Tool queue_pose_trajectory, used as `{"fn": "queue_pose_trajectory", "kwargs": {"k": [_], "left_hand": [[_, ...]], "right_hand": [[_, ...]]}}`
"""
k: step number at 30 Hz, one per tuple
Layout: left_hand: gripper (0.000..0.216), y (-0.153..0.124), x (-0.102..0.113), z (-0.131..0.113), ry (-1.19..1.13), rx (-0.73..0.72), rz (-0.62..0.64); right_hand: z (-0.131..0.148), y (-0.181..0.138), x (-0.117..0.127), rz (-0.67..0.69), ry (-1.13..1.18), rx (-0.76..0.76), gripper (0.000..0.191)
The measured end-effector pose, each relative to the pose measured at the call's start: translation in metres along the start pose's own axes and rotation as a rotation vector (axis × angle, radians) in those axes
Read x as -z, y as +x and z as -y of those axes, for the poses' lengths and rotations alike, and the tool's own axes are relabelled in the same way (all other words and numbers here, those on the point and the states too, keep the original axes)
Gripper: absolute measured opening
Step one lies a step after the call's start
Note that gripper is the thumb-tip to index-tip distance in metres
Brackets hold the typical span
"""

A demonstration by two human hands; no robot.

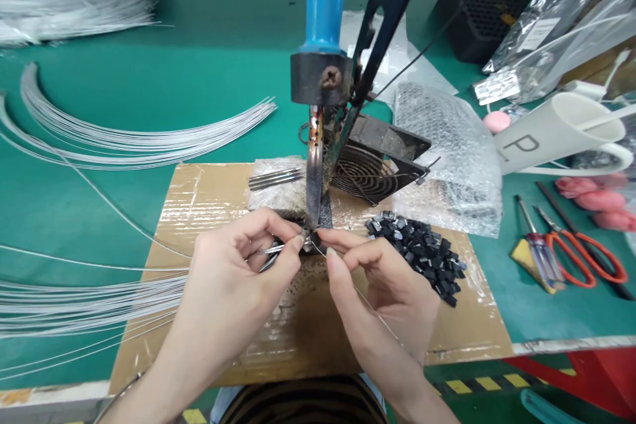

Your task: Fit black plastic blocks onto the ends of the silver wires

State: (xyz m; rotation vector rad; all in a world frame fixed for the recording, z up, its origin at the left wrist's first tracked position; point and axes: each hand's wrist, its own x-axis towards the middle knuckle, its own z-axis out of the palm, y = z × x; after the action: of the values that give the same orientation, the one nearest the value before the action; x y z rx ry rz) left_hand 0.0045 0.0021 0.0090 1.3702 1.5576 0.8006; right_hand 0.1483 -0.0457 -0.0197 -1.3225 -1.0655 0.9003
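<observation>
A blue-handled soldering iron (314, 192) is clamped upright, tip down, at the middle of the bench. Just left of its tip, my left hand (248, 265) is closed in a pinch, with thumb and forefinger touching at the tip. What it holds is mostly hidden, though thin silvery pieces (272, 250) show under the fingers. On the other side, my right hand (382, 285) pinches a thin strand of solder wire (368, 303). That strand runs from the iron's tip through the fingers and down over the palm. A heap of small black connectors (422, 252) lies beside my right hand.
Bundles of white wires (89, 301) spread across the left, partly beneath my left forearm. Behind the iron stands a small fan (372, 165) near bubble wrap (447, 152). Orange-handled scissors (571, 258), a screwdriver (541, 252) and a white mug (551, 136) are at right. Cardboard (477, 318) covers the work area.
</observation>
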Motion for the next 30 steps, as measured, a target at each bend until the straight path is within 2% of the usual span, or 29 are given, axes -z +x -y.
{"fn": "queue_pose_trajectory", "kwargs": {"k": [30], "left_hand": [[0.009, 0.0012, 0.0012, -0.0039, -0.048, -0.054, -0.031]], "right_hand": [[0.0026, 0.0028, -0.0029, -0.022, 0.025, 0.008, 0.019]]}}
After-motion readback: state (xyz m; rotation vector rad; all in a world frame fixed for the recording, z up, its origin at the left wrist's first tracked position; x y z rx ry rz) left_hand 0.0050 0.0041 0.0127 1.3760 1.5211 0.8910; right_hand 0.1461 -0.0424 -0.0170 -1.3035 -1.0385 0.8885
